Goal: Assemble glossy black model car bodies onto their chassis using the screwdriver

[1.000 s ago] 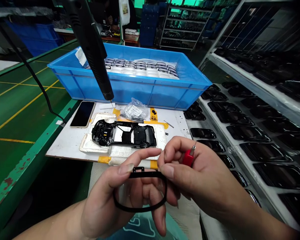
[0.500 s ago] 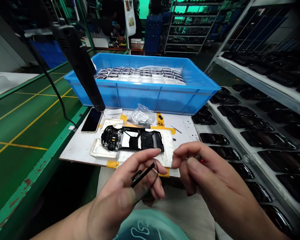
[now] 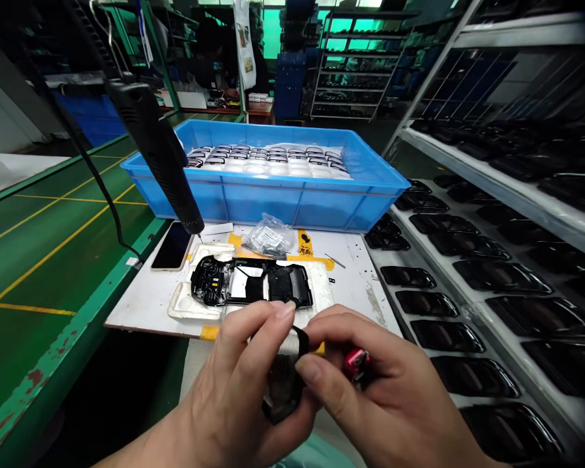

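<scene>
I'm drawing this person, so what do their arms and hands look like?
The left hand and right hand are bare: no gloves, rings or watch show. No sleeves show on the visible bits of arm, either.

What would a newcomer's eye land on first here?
Probably the blue bin across the back of the worktop. Then the black model car on white foam in front of it. Nearest, the left hand holds a black-rimmed piece; the right hand, cradling a red item, touches its edge.
</scene>
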Motion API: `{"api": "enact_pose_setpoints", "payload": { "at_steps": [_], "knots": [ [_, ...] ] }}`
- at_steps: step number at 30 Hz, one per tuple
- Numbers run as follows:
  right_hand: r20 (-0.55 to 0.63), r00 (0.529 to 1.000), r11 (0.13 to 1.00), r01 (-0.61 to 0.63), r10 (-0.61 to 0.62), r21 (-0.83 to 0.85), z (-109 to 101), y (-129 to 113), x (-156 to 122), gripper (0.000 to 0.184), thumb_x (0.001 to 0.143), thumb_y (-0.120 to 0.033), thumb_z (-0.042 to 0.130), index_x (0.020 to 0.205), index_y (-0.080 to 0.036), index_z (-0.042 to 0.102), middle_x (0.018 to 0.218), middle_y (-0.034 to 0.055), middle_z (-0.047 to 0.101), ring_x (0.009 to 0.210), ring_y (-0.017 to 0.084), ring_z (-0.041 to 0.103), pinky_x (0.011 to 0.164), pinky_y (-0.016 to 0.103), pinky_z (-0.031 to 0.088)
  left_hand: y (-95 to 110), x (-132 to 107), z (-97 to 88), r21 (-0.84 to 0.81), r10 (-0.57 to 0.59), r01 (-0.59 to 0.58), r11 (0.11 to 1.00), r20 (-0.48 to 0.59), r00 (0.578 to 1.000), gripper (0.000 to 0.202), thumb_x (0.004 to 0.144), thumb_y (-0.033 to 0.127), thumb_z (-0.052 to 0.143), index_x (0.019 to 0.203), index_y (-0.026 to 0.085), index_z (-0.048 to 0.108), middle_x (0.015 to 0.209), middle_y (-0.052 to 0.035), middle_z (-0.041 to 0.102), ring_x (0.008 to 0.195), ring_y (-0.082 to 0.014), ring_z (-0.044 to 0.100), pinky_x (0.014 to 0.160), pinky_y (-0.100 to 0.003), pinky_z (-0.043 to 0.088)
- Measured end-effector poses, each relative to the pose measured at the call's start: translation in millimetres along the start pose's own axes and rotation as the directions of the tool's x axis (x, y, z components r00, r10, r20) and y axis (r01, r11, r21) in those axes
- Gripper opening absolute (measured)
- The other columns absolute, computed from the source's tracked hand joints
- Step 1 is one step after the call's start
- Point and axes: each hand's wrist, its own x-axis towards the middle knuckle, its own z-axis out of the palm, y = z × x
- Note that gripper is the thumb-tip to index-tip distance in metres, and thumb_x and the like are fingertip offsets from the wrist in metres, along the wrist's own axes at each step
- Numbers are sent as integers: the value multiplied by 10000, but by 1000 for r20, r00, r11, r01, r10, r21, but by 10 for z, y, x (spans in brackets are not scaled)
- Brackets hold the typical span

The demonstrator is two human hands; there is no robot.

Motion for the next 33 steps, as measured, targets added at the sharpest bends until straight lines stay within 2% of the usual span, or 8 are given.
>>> {"api": "enact_pose_setpoints", "payload": {
  "at_steps": [5, 10, 14, 18, 22, 28, 31, 33],
  "knots": [
    [-41, 994, 991, -94, 99, 99, -63, 40, -11, 345, 975, -451, 578, 741, -202, 624, 618, -20, 543, 558, 75, 506, 495, 164, 437, 31, -36, -23, -15, 12, -12, 1000, 46, 999, 583, 866, 147, 629, 1394, 72, 393, 1281, -96, 456, 1299, -146, 467, 1211, -155, 311],
    [64, 981, 983, -184, 185, -12, -100, 32, 16, 269, 928, -453, 655, 819, -209, 669, 720, 6, 616, 648, 107, 568, 553, 199, 470, 45, -35, -49, -20, -47, 49, 999, 93, 995, 635, 837, 123, 648, 1417, 55, 400, 1316, -116, 466, 1311, -158, 462, 1211, -167, 309],
    [-90, 988, 989, -120, 128, 87, -107, 20, 53, 352, 968, -482, 601, 751, -207, 636, 656, -21, 566, 552, 67, 492, 479, 164, 404, 40, -61, -54, -58, -84, 91, 994, 105, 991, 675, 827, 134, 662, 1443, 61, 396, 1334, -117, 469, 1320, -170, 459, 1210, -182, 315],
    [-9, 994, 994, -105, 105, 37, -118, 51, 72, 264, 930, -432, 679, 788, -210, 659, 706, -15, 601, 610, 77, 528, 520, 168, 428, 32, -100, -64, -90, -107, 115, 989, 95, 990, 697, 816, 153, 675, 1447, 68, 392, 1334, -119, 470, 1317, -179, 464, 1203, -195, 334],
    [-251, 968, 997, -9, 27, 74, -111, 89, 53, 204, 979, -382, 619, 858, -230, 682, 732, -26, 602, 556, 52, 487, 529, 170, 433, 17, -92, -80, -115, -125, 133, 985, 76, 989, 713, 815, 176, 696, 1451, 64, 392, 1327, -135, 469, 1292, -202, 474, 1168, -242, 406],
    [53, 999, 996, -1, 6, -93, -69, 35, 57, 114, 897, -298, 712, 827, -211, 689, 773, -8, 629, 651, 91, 583, 568, 191, 496, -6, -127, 24, -23, -43, 43, 999, 3, 999, 789, 829, 146, 744, 1511, 75, 355, 1314, -147, 496, 1291, -215, 503, 1135, -281, 465],
    [48, 968, 927, 249, -245, -282, -186, 58, 99, 76, 935, -170, 623, 897, -201, 680, 849, 17, 663, 754, 107, 645, 647, 202, 528, -61, -228, 44, -154, -102, 96, 983, -35, 994, 1093, 778, 458, 852, 1613, 165, 210, 1461, -194, 445, 1360, -317, 503, 1153, -434, 483],
    [151, 871, 743, 480, -468, -466, -300, 84, 130, 131, 925, -121, 605, 997, -197, 684, 921, 39, 686, 778, 122, 650, 659, 230, 515, -125, -258, -7, -336, -258, 268, 903, 75, 963, 1279, 653, 619, 876, 1633, 237, 147, 1529, -219, 421, 1381, -403, 502, 1126, -551, 495]
  ]
}}
